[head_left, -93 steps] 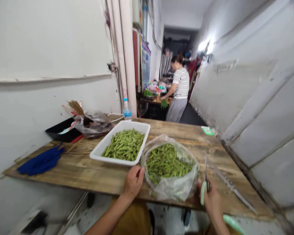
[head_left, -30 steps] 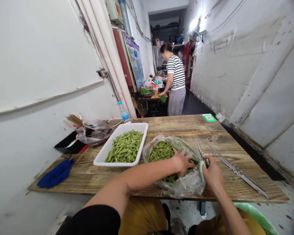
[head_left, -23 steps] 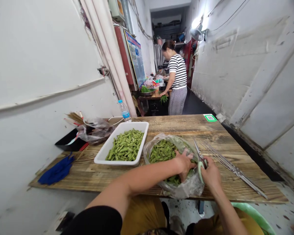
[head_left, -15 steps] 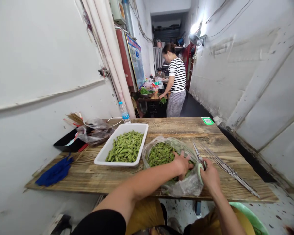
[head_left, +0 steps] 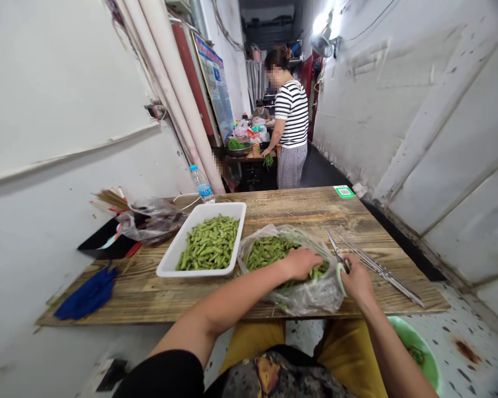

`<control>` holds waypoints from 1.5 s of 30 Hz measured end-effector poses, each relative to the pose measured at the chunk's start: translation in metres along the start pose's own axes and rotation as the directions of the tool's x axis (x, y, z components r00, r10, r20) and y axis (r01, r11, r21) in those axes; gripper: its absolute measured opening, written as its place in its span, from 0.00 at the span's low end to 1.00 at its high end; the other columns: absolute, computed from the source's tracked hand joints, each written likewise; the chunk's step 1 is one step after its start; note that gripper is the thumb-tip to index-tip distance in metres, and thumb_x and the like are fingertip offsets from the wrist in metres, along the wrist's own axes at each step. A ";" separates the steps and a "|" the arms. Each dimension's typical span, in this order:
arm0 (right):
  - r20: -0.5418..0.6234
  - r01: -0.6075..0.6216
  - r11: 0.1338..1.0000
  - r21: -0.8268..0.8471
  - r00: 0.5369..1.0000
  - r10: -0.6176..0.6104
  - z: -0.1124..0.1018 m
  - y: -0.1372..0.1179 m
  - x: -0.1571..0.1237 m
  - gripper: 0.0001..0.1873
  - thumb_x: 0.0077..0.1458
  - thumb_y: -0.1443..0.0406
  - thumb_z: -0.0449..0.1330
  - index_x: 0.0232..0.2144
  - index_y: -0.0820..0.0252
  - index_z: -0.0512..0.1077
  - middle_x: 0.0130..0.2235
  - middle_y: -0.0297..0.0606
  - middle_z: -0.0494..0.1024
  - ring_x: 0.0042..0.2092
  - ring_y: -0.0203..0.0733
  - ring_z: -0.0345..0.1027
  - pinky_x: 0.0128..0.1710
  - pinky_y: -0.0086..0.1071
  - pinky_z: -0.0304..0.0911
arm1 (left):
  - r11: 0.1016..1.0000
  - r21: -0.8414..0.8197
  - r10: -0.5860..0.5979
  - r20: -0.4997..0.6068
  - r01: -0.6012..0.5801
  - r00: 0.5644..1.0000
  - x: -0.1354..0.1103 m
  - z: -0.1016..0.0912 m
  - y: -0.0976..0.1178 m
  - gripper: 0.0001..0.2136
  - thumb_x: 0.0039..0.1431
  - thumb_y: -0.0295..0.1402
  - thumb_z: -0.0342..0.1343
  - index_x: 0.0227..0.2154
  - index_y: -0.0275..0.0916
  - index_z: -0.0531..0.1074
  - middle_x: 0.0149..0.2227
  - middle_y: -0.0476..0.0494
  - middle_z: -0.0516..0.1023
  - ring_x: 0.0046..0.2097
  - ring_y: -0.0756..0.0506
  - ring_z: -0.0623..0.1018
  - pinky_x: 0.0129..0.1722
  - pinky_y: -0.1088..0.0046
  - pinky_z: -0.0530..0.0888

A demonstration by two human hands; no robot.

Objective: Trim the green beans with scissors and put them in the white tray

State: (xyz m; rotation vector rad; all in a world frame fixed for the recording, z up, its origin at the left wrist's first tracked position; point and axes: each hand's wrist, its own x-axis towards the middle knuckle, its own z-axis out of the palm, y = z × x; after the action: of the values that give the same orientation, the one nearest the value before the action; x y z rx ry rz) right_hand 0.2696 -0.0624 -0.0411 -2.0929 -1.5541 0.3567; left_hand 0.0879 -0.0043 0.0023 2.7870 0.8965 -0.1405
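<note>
A clear plastic bag (head_left: 315, 298) full of green edamame pods (head_left: 269, 251) lies open on the wooden table. My left hand (head_left: 302, 262) is inside its mouth, palm down, with the fingers curled over pods at the right side; the fingertips are partly hidden. My right hand (head_left: 358, 279), just right of the bag, is closed round the pale green handles of a pair of scissors (head_left: 336, 249). Their blades point away from me. Left of the bag, a white plastic tray (head_left: 166, 268) holds a heap of edamame pods (head_left: 211, 243).
Metal skewers (head_left: 385, 271) lie right of the scissors. A water bottle (head_left: 203, 185), a black box (head_left: 103, 240) and a blue cloth (head_left: 87, 293) are on the left. A green basin (head_left: 429, 354) stands on the floor. Beyond the table, a person in stripes (head_left: 292, 116) holds greens.
My left hand has shifted slightly left and its spread fingers have drawn together over the pods. My right hand still holds the scissors. The camera view has tilted and shifted a little.
</note>
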 end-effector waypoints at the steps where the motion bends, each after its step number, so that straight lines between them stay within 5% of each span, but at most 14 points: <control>1: -0.003 0.003 1.000 0.002 1.000 -0.003 0.000 0.000 0.000 0.17 0.50 0.65 0.54 0.43 0.60 0.68 0.30 0.40 0.77 0.31 0.43 0.70 0.26 0.27 0.54 | 0.999 -0.033 0.030 -0.025 -0.030 0.999 -0.001 -0.008 -0.005 0.12 0.49 0.27 0.53 0.38 0.42 0.68 0.42 0.43 0.72 0.45 0.41 0.69 0.43 0.64 0.66; 7: -0.045 0.002 1.000 -0.005 0.999 -0.002 -0.002 -0.008 0.001 0.18 0.50 0.64 0.54 0.44 0.60 0.69 0.29 0.40 0.77 0.30 0.43 0.70 0.26 0.28 0.54 | 0.975 -0.187 0.083 -0.178 -0.116 0.980 -0.028 -0.039 -0.043 0.12 0.44 0.26 0.54 0.36 0.38 0.66 0.40 0.45 0.72 0.43 0.46 0.69 0.47 0.71 0.64; 13: -0.094 -0.044 0.999 -0.031 0.995 0.041 -0.009 -0.004 0.011 0.19 0.50 0.63 0.55 0.45 0.61 0.69 0.30 0.41 0.78 0.29 0.43 0.69 0.28 0.29 0.56 | 0.992 -0.100 -0.083 -0.028 0.080 0.996 -0.064 -0.027 -0.074 0.18 0.45 0.23 0.52 0.41 0.44 0.69 0.56 0.43 0.65 0.55 0.38 0.62 0.53 0.60 0.61; 18: -0.094 -0.101 0.989 -0.104 0.991 0.091 -0.009 0.001 0.014 0.21 0.52 0.59 0.54 0.47 0.63 0.69 0.31 0.45 0.79 0.30 0.46 0.72 0.29 0.31 0.59 | 0.991 -0.109 -0.068 0.039 0.072 0.997 -0.070 -0.015 -0.082 0.31 0.42 0.39 0.61 0.54 0.54 0.63 0.66 0.47 0.43 0.62 0.28 0.51 0.55 0.44 0.54; 22: -0.075 -0.059 0.988 -0.142 0.996 0.048 -0.020 -0.006 0.005 0.24 0.54 0.53 0.53 0.48 0.62 0.69 0.29 0.45 0.79 0.30 0.50 0.73 0.26 0.32 0.59 | 0.967 -0.222 -0.160 -0.151 0.124 0.975 -0.082 -0.007 -0.089 0.34 0.48 0.47 0.58 0.59 0.51 0.57 0.65 0.41 0.49 0.63 0.33 0.52 0.59 0.49 0.52; 27: -0.111 0.081 0.953 -0.293 0.987 -0.118 -0.047 -0.014 -0.025 0.28 0.51 0.52 0.56 0.53 0.57 0.66 0.24 0.43 0.77 0.24 0.52 0.71 0.23 0.34 0.54 | 0.912 -0.380 -0.318 -0.424 0.152 0.848 -0.108 0.012 -0.085 0.27 0.56 0.44 0.52 0.58 0.43 0.59 0.60 0.40 0.61 0.61 0.43 0.61 0.60 0.63 0.58; 29: -0.118 0.099 0.976 -0.193 0.985 -0.124 -0.052 -0.023 -0.038 0.32 0.48 0.51 0.59 0.54 0.55 0.65 0.28 0.44 0.78 0.23 0.50 0.70 0.21 0.34 0.54 | 0.891 -0.426 -0.368 -0.473 0.157 0.800 -0.113 0.019 -0.079 0.22 0.59 0.42 0.50 0.55 0.42 0.64 0.56 0.41 0.67 0.58 0.45 0.65 0.59 0.64 0.61; 30: -0.070 0.112 0.992 -0.059 0.991 -0.116 -0.050 -0.030 -0.043 0.31 0.47 0.51 0.60 0.53 0.55 0.66 0.29 0.43 0.78 0.22 0.47 0.69 0.21 0.33 0.54 | 0.882 -0.445 -0.383 -0.484 0.155 0.787 -0.112 0.022 -0.077 0.20 0.60 0.41 0.49 0.53 0.42 0.67 0.55 0.42 0.69 0.57 0.45 0.66 0.59 0.65 0.62; 32: 0.205 0.105 0.952 0.286 0.964 -0.168 -0.039 -0.047 -0.047 0.26 0.47 0.51 0.60 0.48 0.55 0.69 0.25 0.38 0.76 0.19 0.40 0.65 0.18 0.30 0.55 | 0.867 -0.472 -0.410 -0.493 0.159 0.768 -0.107 0.022 -0.073 0.17 0.62 0.40 0.44 0.49 0.41 0.70 0.54 0.42 0.70 0.57 0.46 0.67 0.58 0.65 0.63; 34: 0.548 -0.054 0.874 0.483 0.797 -0.254 -0.019 -0.064 -0.042 0.24 0.47 0.51 0.60 0.44 0.57 0.70 0.20 0.32 0.72 0.15 0.35 0.59 0.14 0.27 0.53 | 0.858 -0.480 -0.439 -0.499 0.184 0.747 -0.097 0.016 -0.075 0.17 0.64 0.37 0.40 0.47 0.40 0.71 0.53 0.43 0.71 0.56 0.46 0.68 0.58 0.66 0.63; 35: 0.615 -0.121 0.836 0.535 0.734 -0.288 -0.008 -0.070 -0.036 0.23 0.47 0.51 0.60 0.42 0.58 0.70 0.20 0.31 0.71 0.15 0.33 0.58 0.14 0.26 0.52 | 0.856 -0.472 -0.456 -0.497 0.210 0.738 -0.091 0.012 -0.078 0.17 0.64 0.35 0.38 0.47 0.40 0.71 0.53 0.43 0.71 0.55 0.46 0.69 0.58 0.66 0.64; 36: 0.610 -0.152 0.798 0.584 0.731 -0.307 0.004 -0.074 -0.027 0.20 0.48 0.52 0.60 0.40 0.58 0.70 0.21 0.30 0.72 0.15 0.32 0.58 0.14 0.26 0.52 | 0.855 -0.456 -0.470 -0.482 0.246 0.739 -0.084 0.007 -0.083 0.17 0.64 0.33 0.38 0.48 0.39 0.70 0.52 0.42 0.72 0.55 0.46 0.69 0.58 0.65 0.63; 40: 0.396 -0.189 0.674 0.714 0.903 -0.166 0.039 -0.071 0.017 0.20 0.43 0.55 0.62 0.38 0.56 0.66 0.19 0.25 0.68 0.16 0.35 0.62 0.14 0.26 0.56 | 0.865 -0.352 -0.482 -0.376 0.359 0.792 -0.054 -0.016 -0.107 0.20 0.60 0.28 0.41 0.54 0.37 0.63 0.57 0.39 0.66 0.59 0.44 0.65 0.59 0.66 0.60; 45: 0.328 -0.204 0.646 0.736 0.942 -0.076 0.042 -0.062 0.063 0.17 0.49 0.53 0.55 0.36 0.56 0.59 0.19 0.25 0.69 0.15 0.35 0.62 0.14 0.27 0.58 | 0.849 -0.451 -0.434 -0.298 0.275 0.850 -0.015 -0.037 -0.134 0.21 0.61 0.34 0.43 0.56 0.36 0.62 0.61 0.38 0.61 0.63 0.43 0.57 0.62 0.64 0.53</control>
State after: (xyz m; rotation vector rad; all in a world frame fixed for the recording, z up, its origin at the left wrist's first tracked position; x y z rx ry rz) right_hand 0.2182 0.0209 -0.0378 -1.4329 -1.1608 1.2230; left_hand -0.0017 0.1013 0.0175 2.2715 1.3689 0.5090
